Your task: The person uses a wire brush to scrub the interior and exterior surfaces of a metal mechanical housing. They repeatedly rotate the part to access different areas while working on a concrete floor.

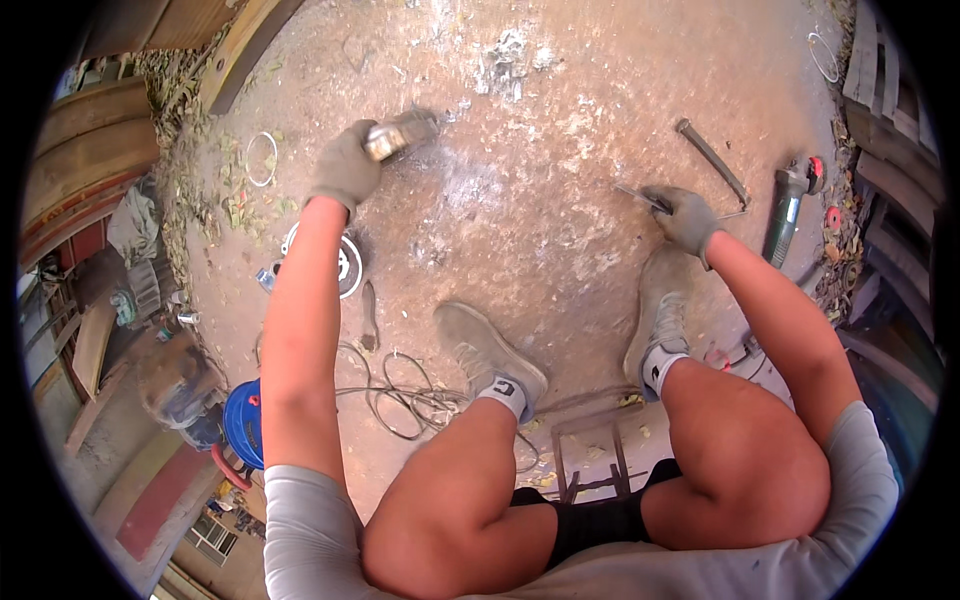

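A grey work glove covers my left hand (348,168), which is stretched forward over the ground. Its fingers are closed on a blocky metal piece (402,136) with a shiny end, smeared by motion; its exact kind does not show. My right hand (684,220), also gloved, is closed round a thin metal tool (632,192) whose narrow tip points left. Much of that tool is hidden in the glove. The two hands are well apart. Beyond my right hand lies a dark metal bar (712,161), and a green angle grinder (785,218) rests farther right.
A round white-rimmed container (350,266) sits beside my left forearm, near a narrow flat tool (369,318). A cable (400,392) lies coiled by my left shoe (480,345). At left are a blue container (243,424) and wooden boards (100,130). A low stool frame (590,440) stands beneath me.
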`<move>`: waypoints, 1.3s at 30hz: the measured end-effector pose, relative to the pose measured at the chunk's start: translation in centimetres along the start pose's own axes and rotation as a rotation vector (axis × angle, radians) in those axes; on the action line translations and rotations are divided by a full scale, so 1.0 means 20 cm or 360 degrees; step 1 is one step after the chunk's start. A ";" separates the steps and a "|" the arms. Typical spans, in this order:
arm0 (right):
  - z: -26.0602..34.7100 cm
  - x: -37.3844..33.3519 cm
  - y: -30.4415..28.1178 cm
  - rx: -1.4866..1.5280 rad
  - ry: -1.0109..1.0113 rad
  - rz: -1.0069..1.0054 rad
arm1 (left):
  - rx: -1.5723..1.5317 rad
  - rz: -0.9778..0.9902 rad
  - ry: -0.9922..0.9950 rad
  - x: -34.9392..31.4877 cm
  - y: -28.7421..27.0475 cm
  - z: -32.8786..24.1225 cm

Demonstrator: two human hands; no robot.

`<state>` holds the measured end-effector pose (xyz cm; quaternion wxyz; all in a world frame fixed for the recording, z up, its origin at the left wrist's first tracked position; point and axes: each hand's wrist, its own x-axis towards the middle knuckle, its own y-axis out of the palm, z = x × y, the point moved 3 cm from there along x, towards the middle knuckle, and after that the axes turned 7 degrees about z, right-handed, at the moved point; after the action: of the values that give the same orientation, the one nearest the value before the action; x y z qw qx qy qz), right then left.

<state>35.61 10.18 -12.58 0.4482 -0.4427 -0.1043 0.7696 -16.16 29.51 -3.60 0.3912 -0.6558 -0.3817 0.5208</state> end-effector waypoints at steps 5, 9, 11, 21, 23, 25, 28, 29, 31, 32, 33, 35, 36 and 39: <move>-0.03 -0.06 -0.03 0.0213 0.0170 -0.0026 | -0.0209 -0.0242 -0.0272 -0.18 0.06 -0.29; -0.02 -0.05 0.04 0.0048 0.0123 0.0018 | 0.0385 -0.0530 0.0246 -0.53 0.71 -0.13; -0.03 -0.06 0.04 0.0064 0.0193 0.0032 | 0.0554 -0.0544 0.0420 -0.52 0.76 -0.17; 0.12 -0.04 -0.04 0.0575 0.0241 0.0015 | -0.0591 -0.0056 -0.0412 -0.18 0.04 -0.20; 0.17 -0.08 -0.01 0.0732 0.0209 -0.0021 | -0.0960 -0.0112 -0.0492 -0.32 0.09 -0.17; 0.35 -0.15 -0.04 0.0590 0.0155 0.0011 | -0.1184 -0.0074 -0.0161 -0.62 0.28 -0.07; 0.43 -0.26 0.06 0.0418 -0.0164 -0.0112 | -0.2258 0.0167 -0.0503 -1.03 0.59 -0.19; 0.47 -0.28 0.07 0.0246 -0.0319 -0.0097 | -0.2370 0.0182 -0.0479 -1.12 0.67 -0.23; 0.65 -0.34 0.07 0.0093 -0.0369 0.0113 | -0.3008 0.0359 -0.1120 -1.28 0.93 -0.32; 0.67 -0.32 0.12 -0.0001 -0.0465 0.0178 | -0.2878 0.0393 -0.1190 -1.33 1.09 -0.33; 0.69 -0.33 0.18 -0.0092 -0.0544 0.0243 | -0.2843 0.0206 -0.1000 -1.39 1.24 -0.33; 0.73 -0.34 0.25 -0.0314 -0.0583 0.0451 | -0.1734 0.0235 -0.0594 -1.39 1.18 -0.37; 0.74 -0.31 0.29 -0.0429 -0.0560 0.0540 | -0.1177 0.0236 -0.0386 -1.39 1.15 -0.39; 0.81 -0.26 0.41 -0.0649 -0.0530 0.0763 | -0.1088 0.0223 0.0091 -1.42 1.21 -0.30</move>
<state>19.25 5.25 -4.55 0.1341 -0.4034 -0.2206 0.8779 -12.76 -6.75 -13.85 0.1228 -0.7878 -0.4769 0.3700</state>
